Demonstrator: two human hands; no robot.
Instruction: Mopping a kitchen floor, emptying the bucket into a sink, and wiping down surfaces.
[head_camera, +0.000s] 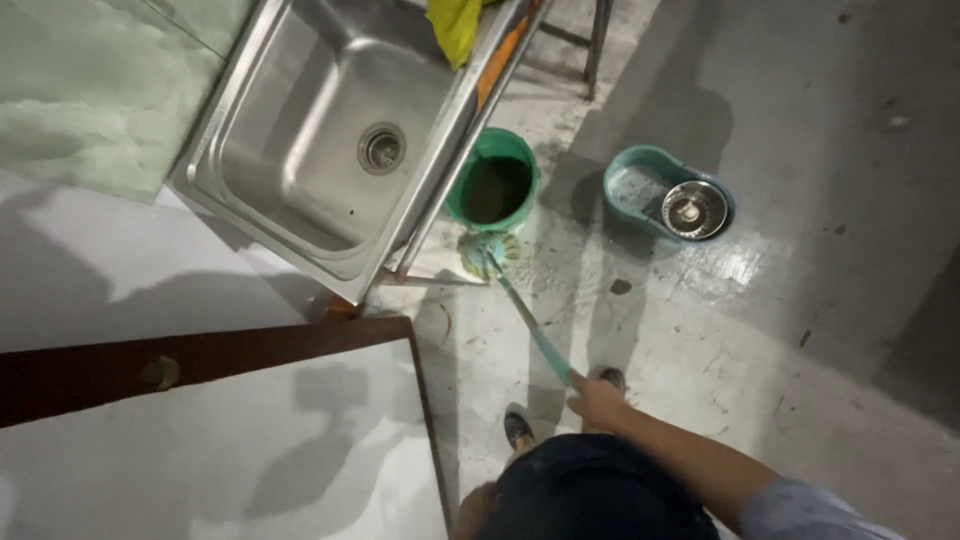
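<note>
Nearest to me are my own dark trousers (590, 490), and just left of them my left hand (475, 510) shows only as a sliver at the bottom edge; I cannot tell how its fingers are set.

Taking the steel sink (320, 130) as my landmark and reading left to right: to the left of the sink lies a pale green marbled surface (90, 80). Below the sink, toward me, sits a white panel with a dark brown border (200, 360). A yellow cloth (452, 25) hangs over the sink's far right rim. Just right of the sink, on the wet grey floor (800, 330), stands a green bucket (492, 185) with dark water inside. At the sink's lower right corner, just below that bucket, the mop head (488, 255) rests on the floor. Its teal mop handle (530, 325) slants down and right toward me, away from the sink. My right hand (597, 402) has its fingers wrapped around the handle's near end, with one shoe (517, 428) to its left. Farther right of the sink, well past the green bucket, sits a teal mop bucket (665, 195) with a steel spinner basket.
</note>
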